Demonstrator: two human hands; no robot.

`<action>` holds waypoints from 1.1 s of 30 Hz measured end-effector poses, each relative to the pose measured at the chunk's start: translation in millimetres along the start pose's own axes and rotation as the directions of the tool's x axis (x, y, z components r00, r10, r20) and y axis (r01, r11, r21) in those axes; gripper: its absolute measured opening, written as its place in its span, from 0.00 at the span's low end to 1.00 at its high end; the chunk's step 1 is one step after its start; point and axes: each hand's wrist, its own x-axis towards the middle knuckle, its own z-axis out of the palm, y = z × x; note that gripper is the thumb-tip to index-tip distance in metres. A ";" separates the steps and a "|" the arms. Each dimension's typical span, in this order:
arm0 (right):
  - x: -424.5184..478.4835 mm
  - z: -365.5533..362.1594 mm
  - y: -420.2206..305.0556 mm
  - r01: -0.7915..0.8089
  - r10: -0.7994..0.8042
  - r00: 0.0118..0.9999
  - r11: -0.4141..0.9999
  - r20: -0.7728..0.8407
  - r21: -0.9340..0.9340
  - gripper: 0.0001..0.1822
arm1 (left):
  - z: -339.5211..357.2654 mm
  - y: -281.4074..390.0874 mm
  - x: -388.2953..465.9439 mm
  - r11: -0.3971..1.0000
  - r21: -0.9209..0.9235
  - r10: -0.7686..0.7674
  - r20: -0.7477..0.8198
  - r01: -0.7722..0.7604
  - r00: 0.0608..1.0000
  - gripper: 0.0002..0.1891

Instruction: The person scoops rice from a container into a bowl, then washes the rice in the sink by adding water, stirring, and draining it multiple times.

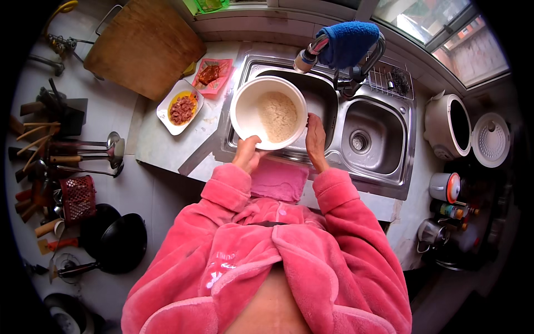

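Note:
A round white bowl (pixel 247 109) with pale grains, probably rice (pixel 278 117), gathered on its right side is held over the left basin of the steel double sink (pixel 329 104). My left hand (pixel 249 153) grips its near rim, thumb on top. At its right side my right hand (pixel 316 140) supports the wall, fingers partly hidden. A chrome faucet (pixel 306 61) with a blue towel (pixel 350 41) draped over it stands behind the bowl. Below my hands a pink cloth (pixel 280 180) lies at the counter's front edge.
Left of the sink are a white dish of chopped meat (pixel 182 109), a pink tray with reddish food (pixel 209 75) and a wooden cutting board (pixel 144 48). An open white rice cooker (pixel 445 125), a white enamel pot (pixel 442 186) and bottles stand right. Utensils and black pans (pixel 123 244) hang far left.

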 end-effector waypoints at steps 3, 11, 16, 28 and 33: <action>11.6 -17.4 12.8 -0.031 0.028 0.999 0.993 -0.028 -0.110 0.15 | -3.9 8.7 6.2 1.000 0.017 0.020 -0.020 -0.019 1.000 0.28; 111.6 -37.1 -30.6 0.448 -0.518 0.854 0.777 -0.046 -0.443 0.20 | 10.3 26.5 0.7 0.997 0.081 0.011 -0.073 -0.005 0.997 0.26; 155.8 -26.5 -10.1 0.462 -0.572 0.819 0.697 -0.038 -0.548 0.09 | 13.2 28.9 4.1 0.993 0.110 -0.029 -0.007 0.030 1.000 0.27; 183.6 -26.1 6.1 0.489 -0.603 0.797 0.602 0.042 -0.631 0.10 | 17.4 35.9 11.7 0.981 0.193 -0.006 -0.036 0.013 0.999 0.32; 187.2 -26.4 9.9 0.466 -0.559 0.829 0.663 0.026 -0.586 0.08 | 12.0 35.9 19.1 0.980 0.193 0.053 -0.037 -0.045 0.998 0.31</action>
